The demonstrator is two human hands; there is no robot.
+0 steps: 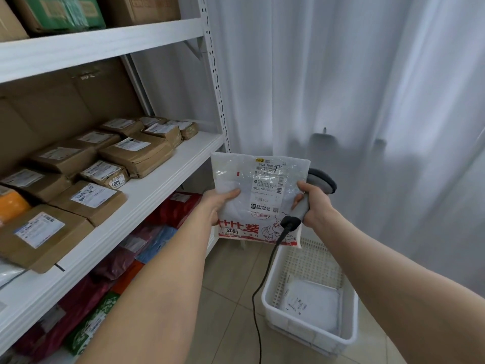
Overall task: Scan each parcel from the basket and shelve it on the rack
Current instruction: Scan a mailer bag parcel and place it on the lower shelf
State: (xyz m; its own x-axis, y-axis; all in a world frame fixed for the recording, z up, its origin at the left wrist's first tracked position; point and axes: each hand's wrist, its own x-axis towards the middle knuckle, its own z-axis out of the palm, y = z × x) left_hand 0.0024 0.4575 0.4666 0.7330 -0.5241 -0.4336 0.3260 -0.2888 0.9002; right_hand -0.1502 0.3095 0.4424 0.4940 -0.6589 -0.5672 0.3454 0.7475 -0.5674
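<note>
A white plastic-bag parcel (246,177) with a shipping label and red print is held up in front of me. My left hand (219,206) grips its left edge. My right hand (313,203) is curled round the handle of a grey barcode scanner (321,181), thumb pressing on the parcel's right edge; the scanner's head sits behind the parcel. Its black cable (265,274) hangs to the floor. Below on the right, the white basket (270,290) holds one more white parcel (313,302). The white rack's middle shelf (162,179) is on my left.
Several brown cardboard parcels (136,153) with labels cover the middle shelf; its right end is bare. Red, blue and green bags (147,245) fill the lower shelf. Boxes stand on the top shelf. A white curtain (341,74) hangs behind. The floor is tiled.
</note>
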